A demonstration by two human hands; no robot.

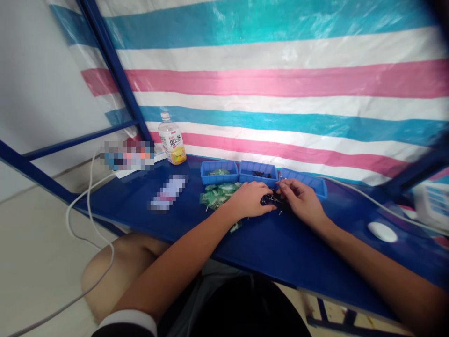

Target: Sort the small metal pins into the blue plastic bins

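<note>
My left hand [250, 199] rests over the table, thumb and fingers apart around a pile of small dark parts with thin metal pins [277, 198]. Just right of it, my right hand [303, 202] has thumb and forefinger pinched together above that pile. What the pinch holds is too small to name. Partly under my left wrist lies a heap of small green packets or pieces [218, 194]. Behind the hands stand three blue bins: the left bin [219, 179] has green pieces, the middle bin [257, 179] dark parts, and my right hand partly hides the right bin [317, 187].
A drink bottle [171, 142] stands at the back left, near a blurred-out flat item [168, 193]. To the right are a white oval object [382, 231], a pale cable [372, 201] and a white device [433, 203]. Blue frame posts and a striped sheet [263, 82] border the blue table [273, 248].
</note>
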